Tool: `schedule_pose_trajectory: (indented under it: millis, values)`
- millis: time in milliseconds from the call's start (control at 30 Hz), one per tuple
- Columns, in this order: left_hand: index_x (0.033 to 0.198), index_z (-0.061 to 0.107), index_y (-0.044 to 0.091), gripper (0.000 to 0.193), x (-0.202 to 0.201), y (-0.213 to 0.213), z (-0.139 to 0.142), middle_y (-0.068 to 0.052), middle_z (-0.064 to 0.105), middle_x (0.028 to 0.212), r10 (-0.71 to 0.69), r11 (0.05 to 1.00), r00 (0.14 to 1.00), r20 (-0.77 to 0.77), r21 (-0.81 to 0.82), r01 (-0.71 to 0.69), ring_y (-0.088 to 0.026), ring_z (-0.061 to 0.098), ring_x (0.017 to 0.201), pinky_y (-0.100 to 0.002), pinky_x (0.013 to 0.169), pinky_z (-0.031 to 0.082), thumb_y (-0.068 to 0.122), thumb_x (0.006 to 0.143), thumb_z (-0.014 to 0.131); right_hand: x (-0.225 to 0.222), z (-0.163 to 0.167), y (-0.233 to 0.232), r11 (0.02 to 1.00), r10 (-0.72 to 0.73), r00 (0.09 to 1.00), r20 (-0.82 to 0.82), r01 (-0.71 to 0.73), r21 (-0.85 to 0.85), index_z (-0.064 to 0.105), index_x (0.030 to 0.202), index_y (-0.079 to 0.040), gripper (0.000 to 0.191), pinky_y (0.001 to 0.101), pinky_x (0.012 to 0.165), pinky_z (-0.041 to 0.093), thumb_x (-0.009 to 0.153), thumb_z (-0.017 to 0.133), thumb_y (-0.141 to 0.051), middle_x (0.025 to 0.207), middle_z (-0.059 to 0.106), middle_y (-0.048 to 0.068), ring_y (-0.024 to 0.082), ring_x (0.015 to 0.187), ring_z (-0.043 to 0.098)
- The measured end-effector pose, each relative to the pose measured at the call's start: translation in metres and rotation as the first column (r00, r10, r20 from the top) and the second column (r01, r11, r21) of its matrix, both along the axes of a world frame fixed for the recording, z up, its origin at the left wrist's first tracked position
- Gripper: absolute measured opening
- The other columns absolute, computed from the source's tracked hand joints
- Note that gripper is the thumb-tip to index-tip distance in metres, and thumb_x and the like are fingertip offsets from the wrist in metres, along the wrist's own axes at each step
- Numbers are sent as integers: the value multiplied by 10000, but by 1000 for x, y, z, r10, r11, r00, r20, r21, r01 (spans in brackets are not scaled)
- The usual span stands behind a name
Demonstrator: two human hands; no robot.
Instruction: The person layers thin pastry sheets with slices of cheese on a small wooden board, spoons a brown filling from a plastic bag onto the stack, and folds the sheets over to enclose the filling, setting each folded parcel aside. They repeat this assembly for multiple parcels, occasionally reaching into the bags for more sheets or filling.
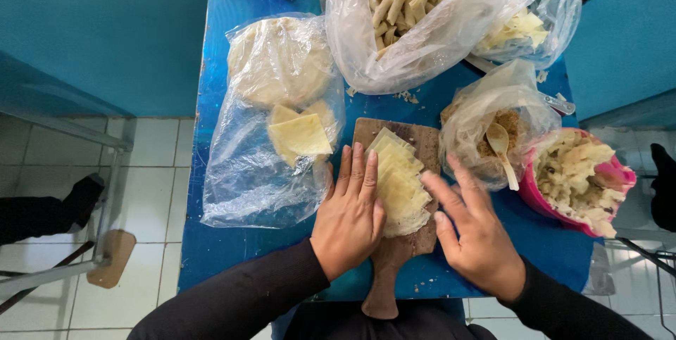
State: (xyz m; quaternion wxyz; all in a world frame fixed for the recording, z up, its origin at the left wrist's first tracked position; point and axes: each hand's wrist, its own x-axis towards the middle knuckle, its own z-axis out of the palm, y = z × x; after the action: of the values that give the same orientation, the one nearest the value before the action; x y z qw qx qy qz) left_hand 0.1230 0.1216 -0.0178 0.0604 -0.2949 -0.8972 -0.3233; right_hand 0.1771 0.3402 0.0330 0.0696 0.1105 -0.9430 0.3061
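the stack of thin pale dough sheets (398, 184) lay on a wooden cutting board (422, 139) near the middle of the blue table (218, 65), and both hands were on it. the left hand (352, 217) rested flat on the left edge of the stack, its fingers (359, 171) straight and close together, pointing to the far side. the right hand (475, 231) touched the right edge with the fingers (440, 189) a little spread and not closed on anything.

i judge the step was squaring or fanning the sheets between the two palms. the next move would probably call for a light pinch on the top sheet only, because the sheets look soft and may stick to each other.

the long axis of the stack ran from far-left to near-right, slightly diagonal, with the sheets stepped like a fan. the handle of the board pointed near, toward the person.

to the left lay a clear plastic bag with more sheets (296, 136); to the right, a bag with a spoon (501, 146) and a pink bowl of filling (581, 178).
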Motion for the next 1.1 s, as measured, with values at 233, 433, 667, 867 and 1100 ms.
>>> schedule_pose_trajectory:
  millis: [233,433,667,867,1100]
  values:
    - [1549,253,-138,778,-1,-2,1,-356,196,1643,-13,998,1000,-22,-61,12,-490,145,1557,-571,1227,202,213,919,543,-21,-17,-1,891,278,948,-154,-195,409,671,1353,-336,612,571,1190,145,811,617,-56,1662,291,138,452,1484,202]
    - [1539,271,-159,775,0,-2,0,-373,187,1641,-19,997,1000,-16,-73,17,-501,120,1561,-523,1229,216,211,915,543,-19,-2,17,650,374,907,-191,-110,752,672,1368,-249,503,602,1214,14,889,576,-133,1680,313,62,356,1543,178]
    - [1531,283,-165,778,0,1,-2,-371,184,1643,-6,998,999,-40,-56,4,-498,107,1562,-525,1230,227,226,914,549,-41,-4,20,576,545,811,-210,-181,797,450,1595,-398,775,599,1233,-38,894,564,-89,1707,267,74,360,1563,115]
    - [1535,298,-136,799,-1,3,-3,-335,201,1642,25,991,997,-70,-130,-34,-474,128,1557,-563,1227,186,243,885,565,-78,-2,16,381,529,822,-211,-7,925,387,1631,-391,777,610,1227,-59,914,576,-156,1717,237,48,342,1576,99]
    - [1538,289,-134,793,-1,2,-3,-332,199,1650,17,997,999,-46,-81,-20,-480,144,1558,-559,1230,183,226,885,559,-105,10,17,514,372,879,-299,73,855,579,1538,-321,595,578,1260,39,958,609,-188,1731,338,28,367,1581,184]
